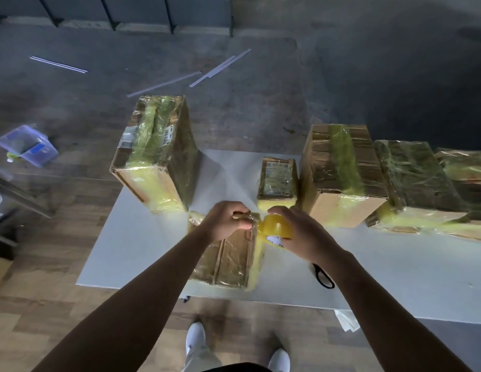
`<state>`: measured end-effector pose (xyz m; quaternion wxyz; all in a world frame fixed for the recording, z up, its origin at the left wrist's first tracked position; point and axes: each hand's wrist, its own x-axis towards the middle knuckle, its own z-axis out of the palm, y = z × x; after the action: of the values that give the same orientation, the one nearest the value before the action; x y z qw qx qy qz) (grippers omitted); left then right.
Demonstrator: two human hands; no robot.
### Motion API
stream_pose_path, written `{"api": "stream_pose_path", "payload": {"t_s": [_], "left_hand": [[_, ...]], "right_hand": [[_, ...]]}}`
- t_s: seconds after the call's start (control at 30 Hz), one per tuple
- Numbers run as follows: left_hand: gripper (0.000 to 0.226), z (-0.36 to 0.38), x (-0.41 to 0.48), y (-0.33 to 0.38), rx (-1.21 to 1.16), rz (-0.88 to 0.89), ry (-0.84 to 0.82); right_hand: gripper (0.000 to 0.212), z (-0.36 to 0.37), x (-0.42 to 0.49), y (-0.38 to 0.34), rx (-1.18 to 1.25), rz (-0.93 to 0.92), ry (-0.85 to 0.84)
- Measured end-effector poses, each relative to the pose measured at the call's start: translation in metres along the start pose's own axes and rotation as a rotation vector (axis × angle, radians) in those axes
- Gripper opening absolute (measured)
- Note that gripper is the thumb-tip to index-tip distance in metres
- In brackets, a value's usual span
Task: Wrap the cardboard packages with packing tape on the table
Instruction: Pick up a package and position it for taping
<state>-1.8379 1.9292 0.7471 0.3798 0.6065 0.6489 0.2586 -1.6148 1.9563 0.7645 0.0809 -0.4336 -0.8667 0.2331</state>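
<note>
A flat cardboard package (pixel 228 261), partly covered in yellowish tape, lies at the near edge of the white table (pixel 142 237). My left hand (pixel 228 222) grips its far edge with curled fingers. My right hand (pixel 301 232) holds a roll of yellow packing tape (pixel 275 228) just to the right of that edge, and a short strip runs from the roll to the package.
Taped boxes stand on the table: a tall one (pixel 156 154) at the back left, a small one (pixel 278 181) behind my hands, and larger ones (pixel 338 173) (pixel 422 189) to the right. Black scissors (pixel 324 276) lie under my right forearm. A plastic container (pixel 27 145) sits on the floor.
</note>
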Motion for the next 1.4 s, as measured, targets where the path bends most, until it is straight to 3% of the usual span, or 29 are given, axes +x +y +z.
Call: {"api": "stream_pose_path", "payload": {"t_s": [0.13, 0.27, 0.37, 0.47, 0.53, 0.67, 0.77, 0.9, 1.07, 1.23, 1.4], "left_hand": [[0.018, -0.015, -0.008, 0.0, -0.274, 0.002, 0.083], [0.017, -0.018, -0.014, -0.011, -0.363, -0.029, 0.141], [0.012, -0.022, -0.017, -0.005, -0.128, 0.07, 0.171], [0.041, -0.024, -0.019, 0.004, 0.235, 0.077, 0.168], [0.046, -0.022, -0.023, 0.01, 0.37, 0.007, 0.14], [0.03, -0.015, -0.025, 0.002, 0.079, -0.083, 0.295], [0.035, -0.017, -0.027, -0.008, -0.218, -0.278, 0.344], [0.028, -0.024, -0.029, -0.007, -0.29, -0.306, 0.38], [0.022, -0.035, -0.039, -0.013, -0.279, -0.258, 0.385], [0.019, -0.037, -0.037, -0.011, -0.118, -0.194, 0.377], [0.045, -0.035, -0.036, -0.003, 0.276, -0.165, 0.422]], "right_hand": [[0.061, -0.04, -0.001, -0.013, 0.053, -0.067, 0.172], [0.072, -0.048, 0.005, -0.025, 0.053, -0.112, 0.092], [0.073, -0.039, 0.011, -0.03, 0.059, -0.11, 0.085], [0.075, -0.035, 0.019, -0.037, -0.017, -0.175, 0.088], [0.076, -0.032, 0.024, -0.045, -0.074, -0.213, 0.104], [0.081, -0.029, 0.032, -0.056, -0.103, -0.282, 0.13], [0.081, -0.027, 0.033, -0.059, -0.005, -0.323, 0.125], [0.069, -0.023, 0.037, -0.063, 0.123, -0.344, 0.206], [0.049, -0.034, 0.036, -0.055, -0.024, -0.295, 0.146], [0.061, -0.041, 0.033, -0.053, -0.186, -0.185, 0.016], [0.057, -0.031, 0.039, -0.069, -0.193, -0.277, 0.05]]}}
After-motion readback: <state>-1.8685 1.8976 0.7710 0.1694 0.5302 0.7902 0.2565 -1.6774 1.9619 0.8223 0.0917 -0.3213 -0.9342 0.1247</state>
